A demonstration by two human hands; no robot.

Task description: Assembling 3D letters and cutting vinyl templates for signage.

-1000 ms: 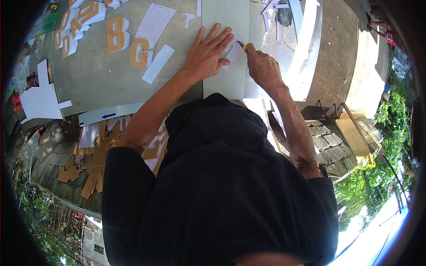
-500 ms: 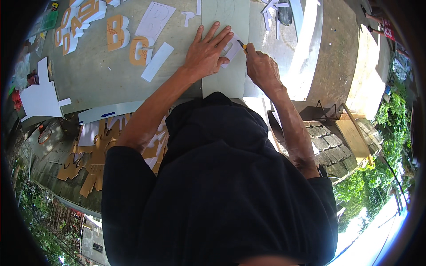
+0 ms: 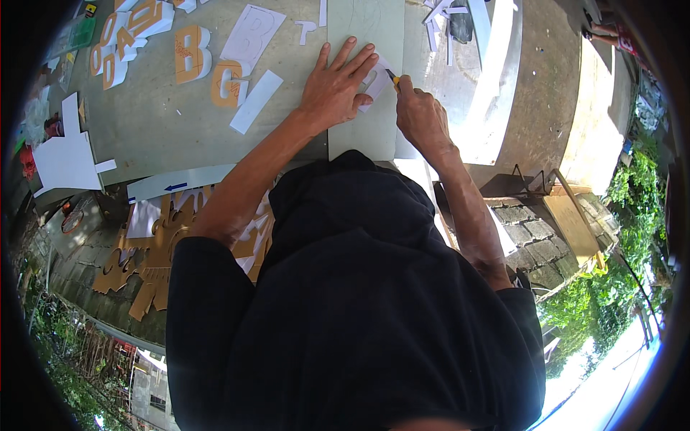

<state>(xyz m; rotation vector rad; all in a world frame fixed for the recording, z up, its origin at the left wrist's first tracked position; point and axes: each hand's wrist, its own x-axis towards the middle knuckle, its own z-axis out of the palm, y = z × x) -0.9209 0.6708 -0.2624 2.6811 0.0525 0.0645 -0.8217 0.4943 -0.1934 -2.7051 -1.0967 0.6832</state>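
My left hand [image 3: 334,87] lies flat with its fingers spread, pressing on a white letter-shaped piece [image 3: 379,85] that is partly hidden beneath it. Under that piece is a long grey-green board [image 3: 364,138] on the table. In my right hand [image 3: 422,115] is a utility knife [image 3: 396,81] with a yellow handle, its blade tip at the right edge of the white piece. Whether the blade touches the piece I cannot tell.
Orange-faced block letters [image 3: 192,54] and a white sheet with a letter outline [image 3: 251,34] lie left on the grey table [image 3: 154,129]. White strips [image 3: 440,18] sit at the far right. Brown cut-out sheets [image 3: 154,258] are below the table's near edge.
My right hand with the utility knife has shifted slightly toward me and to the left. The left hand stays spread on the white piece.
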